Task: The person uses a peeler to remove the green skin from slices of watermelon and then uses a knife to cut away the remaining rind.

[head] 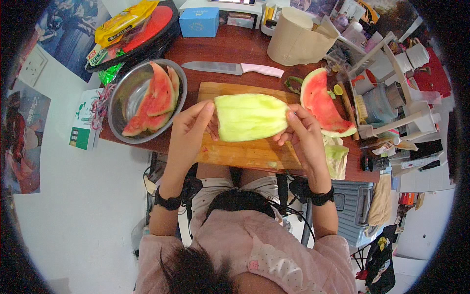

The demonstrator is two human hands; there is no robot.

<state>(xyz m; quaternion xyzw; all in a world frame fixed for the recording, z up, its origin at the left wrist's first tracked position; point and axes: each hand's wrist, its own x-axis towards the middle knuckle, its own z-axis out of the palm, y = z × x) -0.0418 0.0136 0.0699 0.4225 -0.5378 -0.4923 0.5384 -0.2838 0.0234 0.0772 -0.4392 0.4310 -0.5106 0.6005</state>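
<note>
Between my two hands is a pale green peeled piece of watermelon rind (253, 117), held up over a wooden cutting board (242, 158). My left hand (192, 126) pinches its left end, thumb on top. At the narrower right end, my right hand (303, 126) grips with thumb and fingers. Beyond the board lies a kitchen knife (235, 68), its pink handle pointing right. A metal bowl (119, 106) on the left holds several watermelon pieces (158, 97) with red flesh. To the right of the board rests another curved watermelon piece (315, 99). The underside of the held rind is hidden.
A toilet paper roll (290, 36) and a blue box (199, 22) stand along the back of the brown table (224, 46). Crumpled paper (336, 163) lies at the right. A crowded white shelf rack (396, 117) borders the right side. Snack packages (125, 22) lean at the back left.
</note>
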